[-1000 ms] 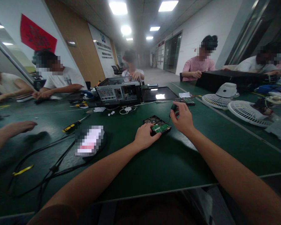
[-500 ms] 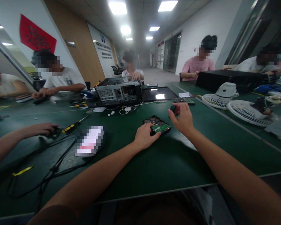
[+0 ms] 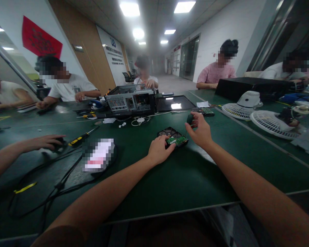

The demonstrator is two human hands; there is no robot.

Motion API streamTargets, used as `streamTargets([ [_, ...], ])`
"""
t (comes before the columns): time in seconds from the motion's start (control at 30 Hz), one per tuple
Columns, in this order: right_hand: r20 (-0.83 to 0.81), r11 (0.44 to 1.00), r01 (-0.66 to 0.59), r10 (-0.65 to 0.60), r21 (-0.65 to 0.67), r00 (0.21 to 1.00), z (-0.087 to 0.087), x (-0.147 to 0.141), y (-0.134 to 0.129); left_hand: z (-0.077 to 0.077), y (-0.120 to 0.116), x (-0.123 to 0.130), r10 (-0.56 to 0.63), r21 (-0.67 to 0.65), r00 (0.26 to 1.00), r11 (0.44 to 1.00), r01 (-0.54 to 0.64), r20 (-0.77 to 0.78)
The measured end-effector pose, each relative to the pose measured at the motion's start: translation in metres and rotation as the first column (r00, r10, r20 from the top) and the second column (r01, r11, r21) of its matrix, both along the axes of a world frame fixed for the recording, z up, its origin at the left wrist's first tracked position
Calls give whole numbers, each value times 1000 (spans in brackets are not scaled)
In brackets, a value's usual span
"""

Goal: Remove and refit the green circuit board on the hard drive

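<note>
Grasping the hard drive [image 3: 179, 140] at its left and near edges, the fingers of my left hand [image 3: 159, 150] bear on it where it lies, green circuit board upward, on the bench [image 3: 170, 185]. The fingers of my right hand [image 3: 201, 129], just right of the drive, are closed around a dark-handled driver [image 3: 190, 119], its thin shaft pointing down toward the drive's right edge; whether the tip makes contact I cannot tell. Beyond the drive stand an opened computer case [image 3: 131, 103] and a flat dark panel [image 3: 175, 103]. Well left of the drive, another person's hand [image 3: 48, 141] is near a yellow-and-black screwdriver [image 3: 78, 139].
</note>
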State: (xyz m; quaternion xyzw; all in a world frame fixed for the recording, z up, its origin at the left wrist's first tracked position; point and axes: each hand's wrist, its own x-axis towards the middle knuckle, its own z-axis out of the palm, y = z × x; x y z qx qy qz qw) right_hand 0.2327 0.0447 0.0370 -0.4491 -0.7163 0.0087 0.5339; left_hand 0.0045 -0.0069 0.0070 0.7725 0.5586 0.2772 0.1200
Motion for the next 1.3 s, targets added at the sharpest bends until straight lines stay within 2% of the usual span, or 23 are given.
streamTargets([
  [0.2, -16, 998, 18, -17, 62, 1000, 2, -1, -2, 0, 1, 1, 16, -20, 1000, 1000, -16, 8],
  [0.33, 112, 984, 101, -118, 148, 987, 6, 5, 0, 2, -1, 1, 13, -26, 1000, 1000, -12, 20],
  [0.4, 190, 981, 154, -175, 122, 966, 6, 11, 4, 4, -1, 1, 13, -29, 1000, 1000, -12, 17],
  [0.47, 257, 967, 254, -255, 38, 932, 3, 20, 11, 5, -2, 0, 13, -36, 1000, 999, -13, 13],
  [0.57, 411, 905, 403, -319, -134, 854, -4, 36, 24, 5, -2, -1, 4, -46, 1000, 999, -4, 11],
  [0.63, 506, 841, 497, -339, -216, 793, -10, 49, 32, 5, -2, -1, 2, -46, 1000, 999, -2, 12],
  [0.77, 618, 700, 665, -409, -259, 671, -23, 69, 45, 5, -3, -2, 5, -46, 1000, 999, -5, 16],
  [0.87, 660, 629, 715, -400, -306, 635, -31, 76, 52, 6, -3, -1, 11, -51, 1000, 999, -11, 9],
  [1.03, 686, 611, 737, -406, -288, 605, -38, 84, 61, 6, -4, -1, 19, -53, 1000, 998, -20, -16],
  [1.3, 678, 516, 795, -462, -318, 571, -36, 116, 85, 6, -5, 1, 35, -44, 999, 998, -37, -41],
])
